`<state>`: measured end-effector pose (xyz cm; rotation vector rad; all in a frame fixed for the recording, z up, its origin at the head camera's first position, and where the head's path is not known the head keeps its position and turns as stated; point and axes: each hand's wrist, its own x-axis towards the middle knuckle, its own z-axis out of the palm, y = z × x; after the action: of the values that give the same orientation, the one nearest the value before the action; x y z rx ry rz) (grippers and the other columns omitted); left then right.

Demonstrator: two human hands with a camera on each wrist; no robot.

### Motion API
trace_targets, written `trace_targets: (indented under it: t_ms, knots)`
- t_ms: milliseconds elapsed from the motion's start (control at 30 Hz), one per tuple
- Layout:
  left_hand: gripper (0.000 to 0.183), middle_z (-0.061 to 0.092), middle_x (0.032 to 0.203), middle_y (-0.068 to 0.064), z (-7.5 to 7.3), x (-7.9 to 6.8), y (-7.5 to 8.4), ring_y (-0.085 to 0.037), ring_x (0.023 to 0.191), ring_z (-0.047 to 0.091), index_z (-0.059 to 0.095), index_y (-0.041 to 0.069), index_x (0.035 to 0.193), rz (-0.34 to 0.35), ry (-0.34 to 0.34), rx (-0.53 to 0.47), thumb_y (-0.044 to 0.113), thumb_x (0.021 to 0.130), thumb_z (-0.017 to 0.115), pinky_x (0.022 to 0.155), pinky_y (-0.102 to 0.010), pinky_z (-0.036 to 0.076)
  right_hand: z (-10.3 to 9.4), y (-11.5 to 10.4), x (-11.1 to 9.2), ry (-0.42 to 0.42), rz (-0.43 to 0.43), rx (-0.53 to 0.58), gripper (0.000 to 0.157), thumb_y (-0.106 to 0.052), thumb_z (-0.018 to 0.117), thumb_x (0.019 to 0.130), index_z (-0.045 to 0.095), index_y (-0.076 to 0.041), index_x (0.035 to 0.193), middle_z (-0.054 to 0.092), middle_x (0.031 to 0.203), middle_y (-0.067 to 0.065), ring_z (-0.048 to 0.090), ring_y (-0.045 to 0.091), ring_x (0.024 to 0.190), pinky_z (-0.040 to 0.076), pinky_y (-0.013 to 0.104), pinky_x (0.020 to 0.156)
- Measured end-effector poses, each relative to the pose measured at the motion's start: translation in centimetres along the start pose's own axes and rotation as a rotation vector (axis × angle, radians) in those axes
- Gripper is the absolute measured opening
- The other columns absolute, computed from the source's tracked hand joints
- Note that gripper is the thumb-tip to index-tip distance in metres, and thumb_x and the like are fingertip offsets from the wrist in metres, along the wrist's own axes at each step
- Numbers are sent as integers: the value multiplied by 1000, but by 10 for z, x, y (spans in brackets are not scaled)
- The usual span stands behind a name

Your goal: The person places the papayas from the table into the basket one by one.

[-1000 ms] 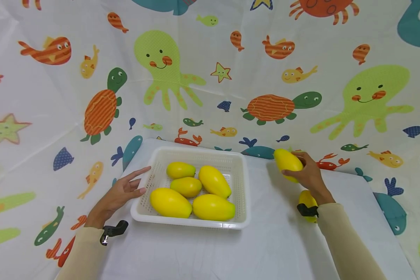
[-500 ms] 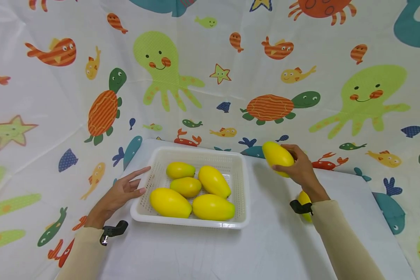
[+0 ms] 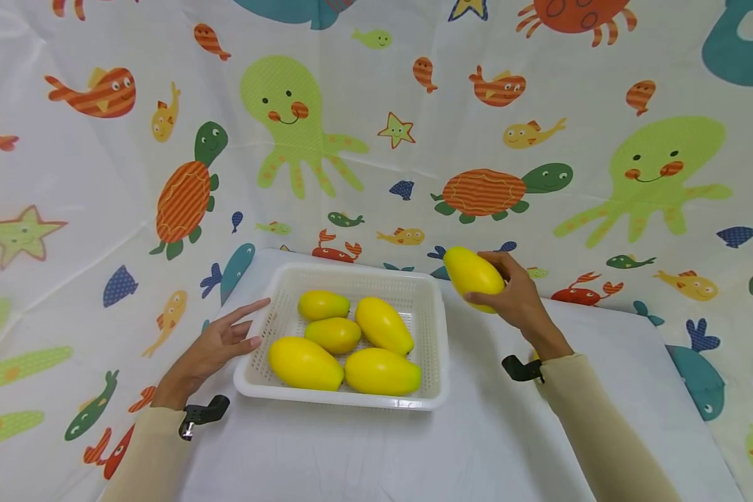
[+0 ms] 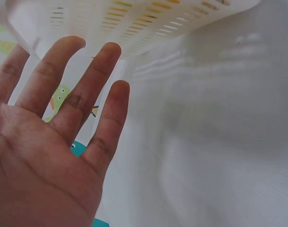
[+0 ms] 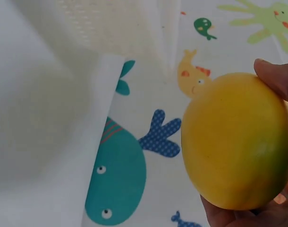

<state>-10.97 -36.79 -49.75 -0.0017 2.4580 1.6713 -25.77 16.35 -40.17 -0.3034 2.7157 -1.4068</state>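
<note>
My right hand [image 3: 511,296] grips a yellow papaya [image 3: 473,277] in the air, just right of the white plastic basket [image 3: 345,397]. In the right wrist view, the held papaya [image 5: 236,142] shows a greenish patch, with the thumb over its top and fingers beneath. Fingers spread, my left hand [image 3: 216,348] stays at the basket's left side. The left wrist view has its fingertips close to the slotted basket wall [image 4: 148,21]; whether they touch it I cannot tell. Several yellow papayas, among them a front one [image 3: 383,371], lie inside the basket.
Another yellow papaya [image 3: 535,357] lies on the white-covered table [image 3: 351,453], mostly hidden behind the right wrist. A white sheet [image 3: 351,90] printed with sea animals stands behind the table and along its left. A black wrist camera [image 3: 522,369] sits on the right sleeve.
My right hand has carried the papaya leftward and slightly up, closer to the basket. The papaya on the table is now more covered by the right arm. My left hand has not moved.
</note>
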Motion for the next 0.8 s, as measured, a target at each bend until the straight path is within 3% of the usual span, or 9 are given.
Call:
trace_targets:
  t_ms: [533,800]
  knots:
    - [73,50,164,-15,1,0,0,-41,136,64,35,39,166,2,-6,-7,29,103,70,96,-45,65,34,-28,3,-101,-94,29,84,-23,92,82,49,-23,154,55,154,8,56,34,126,54,56,110]
    - [74,49,164,-18,1,0,0,-46,139,60,34,40,166,-1,5,9,32,102,70,98,-50,63,50,-39,4,-130,-119,16,87,-25,93,80,48,-23,155,55,154,7,59,34,126,55,55,111]
